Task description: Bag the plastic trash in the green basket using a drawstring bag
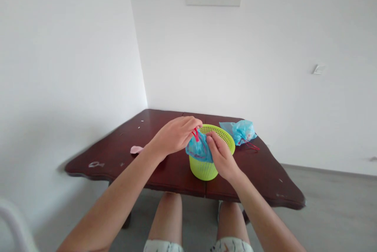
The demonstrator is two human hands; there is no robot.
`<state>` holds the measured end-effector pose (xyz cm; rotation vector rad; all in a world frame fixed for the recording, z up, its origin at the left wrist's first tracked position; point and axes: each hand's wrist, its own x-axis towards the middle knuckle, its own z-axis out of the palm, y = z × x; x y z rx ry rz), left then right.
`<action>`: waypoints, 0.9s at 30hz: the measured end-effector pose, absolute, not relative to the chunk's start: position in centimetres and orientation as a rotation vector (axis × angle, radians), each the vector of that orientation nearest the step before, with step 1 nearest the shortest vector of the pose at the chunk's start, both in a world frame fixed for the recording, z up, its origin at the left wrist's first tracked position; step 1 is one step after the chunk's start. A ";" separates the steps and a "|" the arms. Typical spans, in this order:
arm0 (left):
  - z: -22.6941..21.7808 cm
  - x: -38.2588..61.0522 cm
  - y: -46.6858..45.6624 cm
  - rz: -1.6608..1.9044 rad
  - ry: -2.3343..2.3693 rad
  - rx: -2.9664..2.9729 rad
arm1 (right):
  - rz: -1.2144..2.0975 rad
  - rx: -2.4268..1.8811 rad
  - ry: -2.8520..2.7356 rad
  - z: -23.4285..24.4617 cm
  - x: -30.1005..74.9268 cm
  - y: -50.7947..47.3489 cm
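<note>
A thin blue plastic drawstring bag (pixel 198 149) hangs gathered between my hands, over the near rim of a lime-green perforated basket (pixel 203 170). My left hand (pixel 178 134) pinches the bag's red drawstring, which loops down below the fingertips. The bag's gathered right side is gripped by my right hand (pixel 221 153), thumb on top, close against the basket's right front. Part of the basket's mouth is hidden behind the hands and bag, and its inside bottom cannot be seen.
Another blue bag (pixel 243 131), filled and with red strings, lies at the table's back right. A pink item (pixel 136 149) is partly hidden beyond my left forearm. The dark red-brown table (pixel 250 177) stands near white walls. A pale curved object (pixel 14 220) is at lower left.
</note>
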<state>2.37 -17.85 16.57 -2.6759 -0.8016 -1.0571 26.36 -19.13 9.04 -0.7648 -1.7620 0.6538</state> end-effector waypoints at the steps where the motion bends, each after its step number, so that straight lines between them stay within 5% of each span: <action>1: 16.5 2.3 -17.7 -1.132 -0.790 -2.633 | 0.718 -0.776 -1.777 8.3 26.3 -18.9; 5: 15.9 2.6 -17.6 -1.503 -0.700 -2.550 | 0.832 -0.785 -1.807 6.8 26.4 -18.9; 11: 15.9 4.6 -18.2 -1.642 -0.450 -2.746 | 0.458 -0.650 -1.666 10.3 27.0 -19.5; 16: 14.2 8.0 -17.8 -1.867 -0.467 -3.065 | 0.833 -0.578 -1.477 11.3 26.0 -18.7; 22: 10.7 9.4 -16.7 -2.410 -0.688 -2.982 | 0.891 -0.657 -1.288 9.3 27.7 -17.0; 27: 8.8 7.0 -18.5 -1.908 -0.899 -2.739 | 0.757 -0.696 -1.021 9.1 31.7 -14.7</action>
